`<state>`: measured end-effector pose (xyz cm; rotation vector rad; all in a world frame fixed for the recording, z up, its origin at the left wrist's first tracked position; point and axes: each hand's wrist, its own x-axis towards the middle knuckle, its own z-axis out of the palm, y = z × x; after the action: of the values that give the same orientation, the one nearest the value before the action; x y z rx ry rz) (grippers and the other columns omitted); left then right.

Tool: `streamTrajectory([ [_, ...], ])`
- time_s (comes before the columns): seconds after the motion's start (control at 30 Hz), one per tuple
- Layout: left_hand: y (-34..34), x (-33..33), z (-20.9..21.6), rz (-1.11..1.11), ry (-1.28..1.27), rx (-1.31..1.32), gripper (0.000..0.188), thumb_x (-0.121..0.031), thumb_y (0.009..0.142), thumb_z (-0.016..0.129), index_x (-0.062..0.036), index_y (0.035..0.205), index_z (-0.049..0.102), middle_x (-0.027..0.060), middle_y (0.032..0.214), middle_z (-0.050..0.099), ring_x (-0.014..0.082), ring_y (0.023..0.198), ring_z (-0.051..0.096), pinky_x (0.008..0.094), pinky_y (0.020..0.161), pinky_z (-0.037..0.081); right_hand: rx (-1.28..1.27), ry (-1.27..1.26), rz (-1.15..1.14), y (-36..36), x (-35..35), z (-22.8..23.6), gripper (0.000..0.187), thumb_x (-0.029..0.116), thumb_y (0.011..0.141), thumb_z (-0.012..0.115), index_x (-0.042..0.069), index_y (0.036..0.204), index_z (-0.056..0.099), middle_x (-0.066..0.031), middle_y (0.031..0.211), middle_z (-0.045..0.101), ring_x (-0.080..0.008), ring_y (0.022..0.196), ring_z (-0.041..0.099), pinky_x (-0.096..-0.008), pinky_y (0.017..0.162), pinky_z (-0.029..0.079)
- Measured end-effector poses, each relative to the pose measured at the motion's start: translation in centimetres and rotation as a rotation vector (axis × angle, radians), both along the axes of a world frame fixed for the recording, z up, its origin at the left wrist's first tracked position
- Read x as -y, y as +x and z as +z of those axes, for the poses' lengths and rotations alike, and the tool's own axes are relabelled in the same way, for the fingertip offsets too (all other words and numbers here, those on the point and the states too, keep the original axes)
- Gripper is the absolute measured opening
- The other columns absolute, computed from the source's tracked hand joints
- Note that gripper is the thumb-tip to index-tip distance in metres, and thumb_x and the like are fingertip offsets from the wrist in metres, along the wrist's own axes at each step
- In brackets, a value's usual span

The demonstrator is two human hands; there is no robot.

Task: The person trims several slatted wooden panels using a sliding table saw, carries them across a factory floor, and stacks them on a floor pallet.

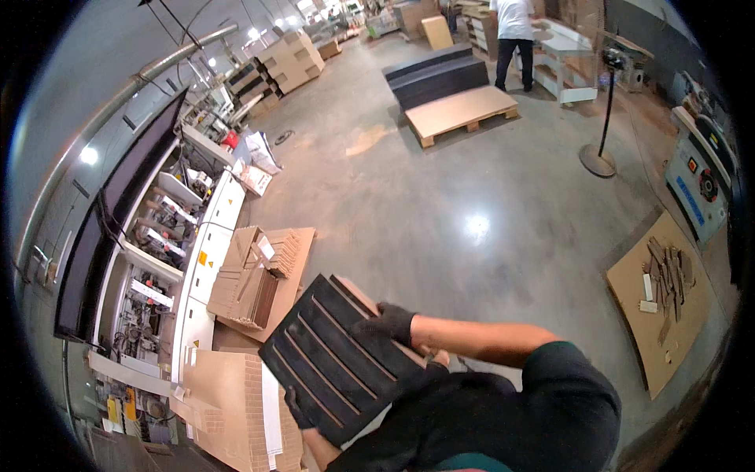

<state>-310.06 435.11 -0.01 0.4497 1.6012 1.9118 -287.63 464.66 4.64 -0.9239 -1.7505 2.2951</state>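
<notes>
A bundle of dark boards (334, 358) is held tilted in front of my body, with narrow light-brown lines running across its black face. My left hand (297, 409), in a dark glove, is closed round its lower left edge. My right hand (391, 322), also in a dark glove, grips the upper right side, where a light-brown edge shows. The fingers of both hands are partly hidden by the boards and the gloves. Left of the bundle, brown panels and cardboard pieces (240, 287) are stacked on a flat brown board.
A long white machine (206, 259) with a raised dark cover runs along the left. Cardboard (228, 393) lies near its front. Ahead, dark panels (436, 75) rest on a pallet (460, 114), near another person (515, 39). At right are a stand fan (602, 161) and wood scraps (668, 275).
</notes>
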Motion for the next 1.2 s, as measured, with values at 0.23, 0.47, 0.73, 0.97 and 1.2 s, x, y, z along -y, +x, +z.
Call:
streamTrajectory([
  [0.23,-7.9,-19.7,0.3,-0.001,0.054,0.141,0.056,-0.04,0.084,0.061,0.0023,0.12,0.052,0.0154,0.105,0.061,0.0285,0.09,0.061,0.0359,0.081,0.052,-0.029,-0.1,-0.115,-7.4,-17.3,-1.2,0.091,0.045,0.065,0.081,-0.007,0.129,0.041,-0.0238,0.117,0.056,-0.0283,0.104,0.058,-0.0376,0.089,0.048],
  [0.47,-14.2,-37.5,3.5,0.045,-0.007,0.081,0.057,-0.042,0.085,0.059,0.0011,0.122,0.052,0.0143,0.111,0.06,0.0274,0.095,0.059,0.0364,0.082,0.051,-0.18,-0.138,-0.141,-13.0,-33.3,1.5,0.094,0.052,0.061,0.079,-0.005,0.127,0.044,-0.0243,0.119,0.055,-0.0306,0.104,0.058,-0.0393,0.088,0.048],
  [0.73,-23.7,-52.0,0.2,0.073,0.046,-0.065,0.054,-0.041,0.088,0.057,0.004,0.117,0.053,0.0161,0.104,0.06,0.0269,0.086,0.061,0.0334,0.074,0.054,-0.14,-0.191,-0.031,-21.7,-51.3,2.4,0.088,0.045,0.064,0.081,-0.005,0.126,0.044,-0.0216,0.114,0.057,-0.0273,0.103,0.059,-0.038,0.088,0.049],
  [0.97,-30.5,-63.3,-0.6,0.191,0.012,-0.043,0.055,-0.042,0.089,0.053,0.0057,0.115,0.053,0.0156,0.104,0.059,0.0249,0.087,0.061,0.034,0.076,0.054,-0.18,-0.196,0.04,-29.9,-64.6,0.9,0.094,0.047,0.061,0.082,-0.006,0.127,0.043,-0.0229,0.119,0.054,-0.0288,0.108,0.056,-0.039,0.09,0.048],
  [1.2,-37.6,-79.2,-2.7,0.238,0.216,0.015,0.056,-0.041,0.087,0.058,0.0054,0.117,0.051,0.0157,0.104,0.058,0.0257,0.09,0.059,0.0337,0.078,0.05,-0.084,-0.049,0.033,-38.5,-79.8,1.2,0.091,0.048,0.065,0.079,-0.007,0.127,0.042,-0.0237,0.118,0.055,-0.0288,0.103,0.059,-0.0386,0.085,0.051],
])
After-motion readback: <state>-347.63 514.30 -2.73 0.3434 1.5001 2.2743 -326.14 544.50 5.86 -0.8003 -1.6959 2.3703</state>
